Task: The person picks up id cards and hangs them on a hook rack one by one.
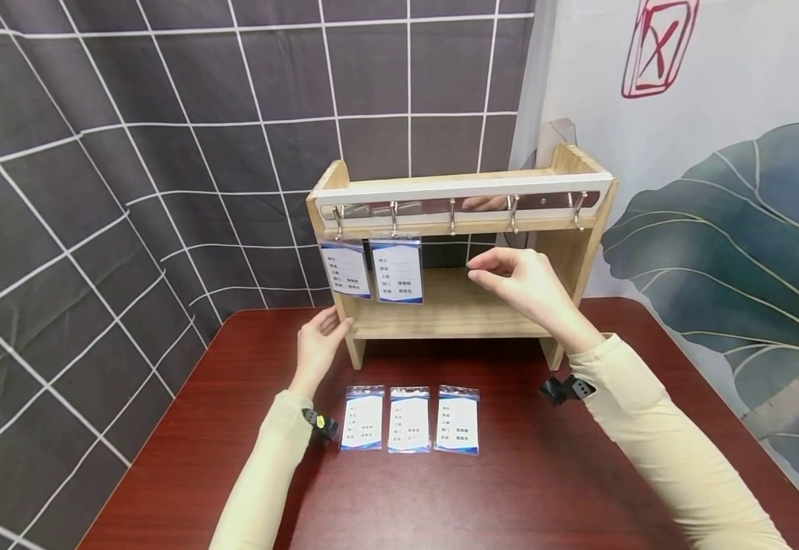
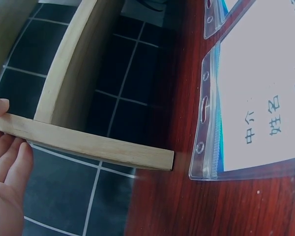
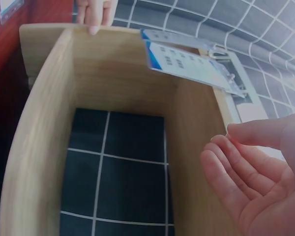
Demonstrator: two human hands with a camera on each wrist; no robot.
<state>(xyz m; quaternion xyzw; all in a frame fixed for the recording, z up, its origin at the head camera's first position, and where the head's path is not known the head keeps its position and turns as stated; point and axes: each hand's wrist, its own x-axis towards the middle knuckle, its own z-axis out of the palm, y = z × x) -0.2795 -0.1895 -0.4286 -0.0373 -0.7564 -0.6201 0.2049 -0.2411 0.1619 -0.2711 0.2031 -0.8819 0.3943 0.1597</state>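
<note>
Your wooden hook rack (image 1: pixel 454 305) stands at the table's (image 1: pixel 564 489) far edge. Two badge holders (image 1: pixel 372 269) hang from its leftmost hooks. Three more badge sleeves (image 1: pixel 409 418) lie in a row on the near side. Your left hand (image 1: pixel 320 344) rests with straight fingers against the rack's left post. Your right hand (image 1: pixel 519 281) hovers empty before the hooks, fingers loosely curled.

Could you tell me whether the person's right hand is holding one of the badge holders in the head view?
No, the right hand is raised before the wooden rack with nothing between its fingers.
</note>
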